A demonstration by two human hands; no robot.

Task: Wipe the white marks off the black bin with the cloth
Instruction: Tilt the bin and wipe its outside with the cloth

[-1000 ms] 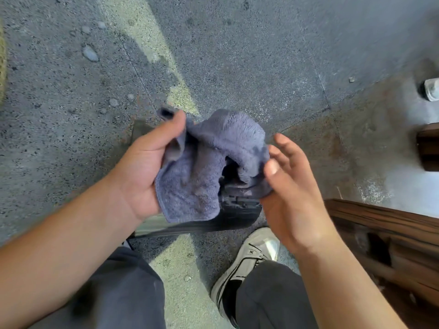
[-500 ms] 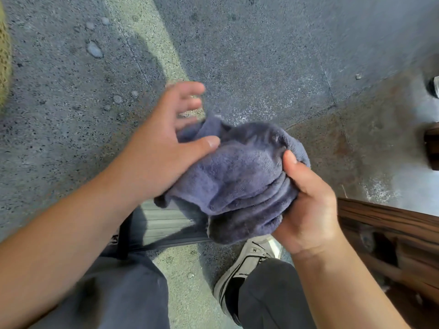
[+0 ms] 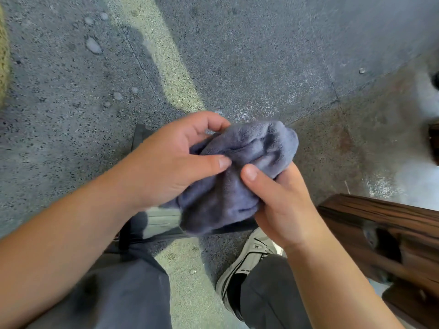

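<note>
Half a second before, the left hand [image 3: 166,167] had lain spread over the cloth [image 3: 237,176] with its fingers lifted; now its fingers had curled round the near-left folds, thumb pressed flat on the fabric, so that grip was closed on the cloth. The right hand [image 3: 282,205] had kept its hold from below and the right, thumb on top, fingers wrapped under the bundle. A second before, the cloth had hung open between the two grips; it was now bunched tighter into a ball, with its rounded end bulging out beyond both thumbs.

There were two hands, one grey-blue cloth and one black bin [image 3: 161,222]. The bin lay on the floor directly beneath the grips, and the cloth and left hand hid most of it: only a dark corner past the left knuckles and a ribbed grey-black strip under the left wrist showed. Whether white marks were on it could not be told.

Below the grips were two dark trouser legs [image 3: 123,288] and one grey-and-white shoe [image 3: 247,260], under the right wrist. To the right of the right grip stood a brown wooden piece [image 3: 389,224], blurred. The speckled stone floor [image 3: 237,55] carried a pale sunlit stripe [image 3: 171,72] running away beyond the left grip.
</note>
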